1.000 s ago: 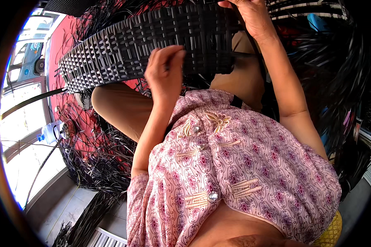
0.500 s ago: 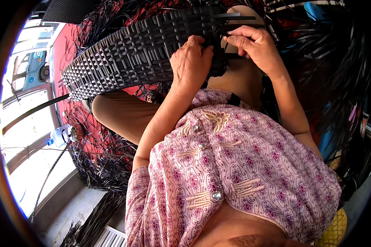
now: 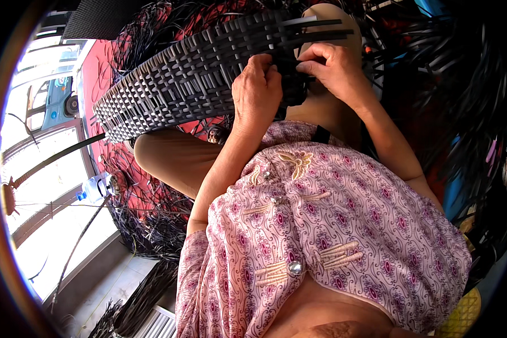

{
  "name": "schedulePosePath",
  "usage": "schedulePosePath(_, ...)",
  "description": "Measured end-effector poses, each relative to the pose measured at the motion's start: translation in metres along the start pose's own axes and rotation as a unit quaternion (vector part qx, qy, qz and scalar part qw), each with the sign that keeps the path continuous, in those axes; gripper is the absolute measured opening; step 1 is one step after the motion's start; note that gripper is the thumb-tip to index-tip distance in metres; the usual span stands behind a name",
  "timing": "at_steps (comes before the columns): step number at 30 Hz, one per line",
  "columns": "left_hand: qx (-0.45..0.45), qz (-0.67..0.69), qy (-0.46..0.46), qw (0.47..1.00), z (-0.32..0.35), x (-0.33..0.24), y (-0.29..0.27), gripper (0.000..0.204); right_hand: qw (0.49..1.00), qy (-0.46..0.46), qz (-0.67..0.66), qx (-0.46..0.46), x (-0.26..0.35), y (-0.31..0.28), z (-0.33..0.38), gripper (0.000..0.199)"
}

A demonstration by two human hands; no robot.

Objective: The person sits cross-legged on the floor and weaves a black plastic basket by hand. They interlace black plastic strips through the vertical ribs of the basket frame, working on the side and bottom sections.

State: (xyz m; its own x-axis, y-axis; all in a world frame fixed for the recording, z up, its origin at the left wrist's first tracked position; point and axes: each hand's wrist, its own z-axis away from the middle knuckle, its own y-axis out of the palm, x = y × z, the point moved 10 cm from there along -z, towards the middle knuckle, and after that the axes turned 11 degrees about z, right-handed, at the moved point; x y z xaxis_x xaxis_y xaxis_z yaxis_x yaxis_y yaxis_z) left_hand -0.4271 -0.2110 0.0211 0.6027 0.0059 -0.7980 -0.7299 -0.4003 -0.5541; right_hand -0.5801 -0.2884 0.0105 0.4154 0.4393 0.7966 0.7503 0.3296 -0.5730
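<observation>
A long, curved panel woven from dark grey plastic strips (image 3: 174, 81) lies across my lap, its near right end resting by my raised knee. Over the right part of the weave is my left hand (image 3: 256, 90), with fingers bent and pressed together at the panel. Whether a strip is pinched in them is hidden. Beside that end my right hand (image 3: 333, 72) pinches with thumb and forefinger, close to the dark weave. What sits between those fingertips is too dark to make out. Several loose strip ends (image 3: 321, 34) stick out to the right, just above my right hand.
Heaps of black strips (image 3: 146, 234) cover the red floor covering (image 3: 98, 62) at left, and more strips (image 3: 462, 67) pile up at right. A clear plastic bottle (image 3: 96, 186) with a blue cap lies by the doorway. A white slatted item (image 3: 155, 324) is at lower left.
My right hand has shifted left toward the weave and my left hand; a thin dark strip seen at its fingertips before is no longer distinct. The whole view has swung slightly.
</observation>
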Motion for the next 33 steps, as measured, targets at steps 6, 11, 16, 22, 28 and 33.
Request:
schedulePosePath(6,0.019,0.051,-0.058,0.997,0.003,0.01,0.001,0.021,0.999,0.011,0.041,0.015,0.001,0.007,-0.001,0.019)
schedulePosePath(11,0.023,0.042,-0.06,0.997,0.004,0.004,-0.001,0.023,0.997,0.008,0.076,0.025,0.016,0.006,-0.003,0.016)
schedulePosePath(16,0.014,0.025,-0.034,0.999,0.005,0.001,-0.002,0.024,0.991,0.001,0.132,0.013,0.024,0.006,-0.004,0.012)
schedulePosePath(22,0.02,0.009,-0.029,0.999,0.004,-0.007,-0.001,0.026,0.98,-0.014,0.196,0.003,0.034,0.007,-0.006,0.01)
schedulePosePath(28,0.031,-0.048,0.094,0.994,0.006,-0.021,-0.004,0.02,0.981,-0.048,0.186,0.013,0.038,0.012,-0.007,0.014)
schedulePosePath(33,0.022,0.004,0.046,0.999,0.009,-0.011,-0.007,0.013,0.987,-0.033,0.158,0.013,0.033,0.012,-0.004,0.016)
